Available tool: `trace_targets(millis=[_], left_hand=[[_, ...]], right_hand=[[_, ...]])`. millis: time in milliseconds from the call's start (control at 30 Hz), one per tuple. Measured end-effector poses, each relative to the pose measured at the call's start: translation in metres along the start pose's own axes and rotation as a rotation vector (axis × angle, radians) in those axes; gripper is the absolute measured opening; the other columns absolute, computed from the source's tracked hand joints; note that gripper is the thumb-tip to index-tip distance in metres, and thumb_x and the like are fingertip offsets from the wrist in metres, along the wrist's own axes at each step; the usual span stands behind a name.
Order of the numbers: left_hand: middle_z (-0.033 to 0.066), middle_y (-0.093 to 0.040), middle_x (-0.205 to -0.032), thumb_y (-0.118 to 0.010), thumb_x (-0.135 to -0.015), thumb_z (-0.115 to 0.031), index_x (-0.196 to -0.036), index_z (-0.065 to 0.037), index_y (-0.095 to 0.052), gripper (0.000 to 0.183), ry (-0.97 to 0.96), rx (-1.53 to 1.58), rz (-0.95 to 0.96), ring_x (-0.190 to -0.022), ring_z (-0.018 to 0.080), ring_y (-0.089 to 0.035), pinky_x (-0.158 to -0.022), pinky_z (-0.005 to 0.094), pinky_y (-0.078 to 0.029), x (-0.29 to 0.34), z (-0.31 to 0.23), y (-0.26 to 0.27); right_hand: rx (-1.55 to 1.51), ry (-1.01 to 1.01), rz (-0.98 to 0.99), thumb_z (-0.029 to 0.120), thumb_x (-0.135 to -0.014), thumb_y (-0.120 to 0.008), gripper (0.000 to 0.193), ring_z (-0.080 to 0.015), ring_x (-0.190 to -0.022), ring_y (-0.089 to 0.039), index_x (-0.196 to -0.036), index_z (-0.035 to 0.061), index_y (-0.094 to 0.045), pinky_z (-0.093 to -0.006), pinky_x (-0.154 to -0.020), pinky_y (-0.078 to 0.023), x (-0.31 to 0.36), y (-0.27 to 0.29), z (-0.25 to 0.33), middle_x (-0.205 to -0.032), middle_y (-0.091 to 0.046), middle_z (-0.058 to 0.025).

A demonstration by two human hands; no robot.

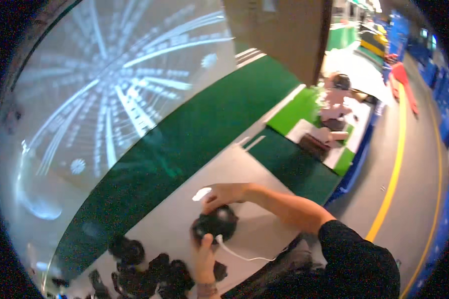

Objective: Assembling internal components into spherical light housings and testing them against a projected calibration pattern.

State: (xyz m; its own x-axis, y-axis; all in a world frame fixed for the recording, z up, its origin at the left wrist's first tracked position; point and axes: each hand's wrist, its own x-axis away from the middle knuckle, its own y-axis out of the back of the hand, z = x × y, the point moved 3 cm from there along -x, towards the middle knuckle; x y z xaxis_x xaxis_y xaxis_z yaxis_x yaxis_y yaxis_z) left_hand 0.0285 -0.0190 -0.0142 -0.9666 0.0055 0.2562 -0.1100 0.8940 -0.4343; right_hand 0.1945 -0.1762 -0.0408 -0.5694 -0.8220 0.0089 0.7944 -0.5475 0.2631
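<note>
Between my hands, above the pale work surface, is a round black device (223, 219) with a glossy dome and a white cable (244, 257) plugged into its near side. My left hand (204, 256) holds it from the near left, thumb against its side by the plug. My right hand (228, 193) reaches round from the right, its fingers closed on the far upper edge. Just beyond those fingertips is a small bright white patch (201, 194); I cannot tell whether it is light or a piece of something. The device hides some fingertips.
Several dark rounded devices (127, 250) crowd the table's lower left. A green strip (219, 119) runs along the far side, below a wall (110, 74) lit by a wheel-shaped projection. Another person (336, 99) sits at the far right bench. A yellow-lined walkway (396, 164) lies to the right.
</note>
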Motion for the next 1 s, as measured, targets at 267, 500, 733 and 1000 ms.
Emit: trace_targets(millis=[267, 500, 733, 1000], left_hand=[[0.0098, -0.053, -0.129, -0.077, -0.085, -0.032, -0.138, -0.004, -0.041, 0.07, 0.009, -0.062, -0.019, -0.118, 0.0228, -0.055, -0.096, 0.0358, -0.051, -0.005, -0.007, 0.014], [0.009, -0.06, -0.121, -0.076, -0.082, -0.046, -0.134, -0.004, -0.05, 0.072, -0.087, -0.198, 0.012, -0.106, 0.021, -0.062, -0.091, 0.0345, -0.053, -0.023, -0.007, 0.014], [0.0074, -0.062, -0.117, -0.079, -0.08, -0.046, -0.129, -0.002, -0.053, 0.071, -0.033, -0.242, 0.008, -0.103, 0.0197, -0.063, -0.089, 0.0349, -0.053, -0.025, -0.024, 0.013], [0.0031, -0.063, -0.103, -0.075, -0.083, -0.048, -0.115, 0.002, -0.062, 0.061, -0.053, -0.381, 0.027, -0.096, 0.0142, -0.056, -0.091, 0.0301, -0.044, 0.013, -0.062, 0.017]], right_hand=[[-0.286, -0.092, -0.035, 0.016, -0.086, -0.072, 0.026, -0.0181, -0.103, -0.063, -0.103, -0.0026, -0.069, -0.0305, -0.091, -0.05, -0.002, -0.004, 0.057, -0.114, -0.067, -0.0152], [-0.306, -0.202, 0.017, 0.015, -0.088, -0.07, 0.033, -0.0139, -0.094, -0.064, -0.116, -0.0014, -0.063, -0.0245, -0.083, -0.051, 0.0, 0.002, 0.042, -0.104, -0.07, -0.0088], [-0.49, 0.045, -0.063, 0.022, -0.088, -0.068, 0.027, -0.0118, -0.089, -0.063, -0.1, -0.0029, -0.071, -0.0228, -0.081, -0.049, 0.001, 0.004, 0.054, -0.096, -0.071, -0.0052], [-0.531, -0.156, 0.075, 0.02, -0.088, -0.069, 0.027, -0.0109, -0.092, -0.063, -0.104, -0.0021, -0.069, -0.0248, -0.085, -0.05, 0.007, -0.019, 0.098, -0.097, -0.07, -0.0059]])
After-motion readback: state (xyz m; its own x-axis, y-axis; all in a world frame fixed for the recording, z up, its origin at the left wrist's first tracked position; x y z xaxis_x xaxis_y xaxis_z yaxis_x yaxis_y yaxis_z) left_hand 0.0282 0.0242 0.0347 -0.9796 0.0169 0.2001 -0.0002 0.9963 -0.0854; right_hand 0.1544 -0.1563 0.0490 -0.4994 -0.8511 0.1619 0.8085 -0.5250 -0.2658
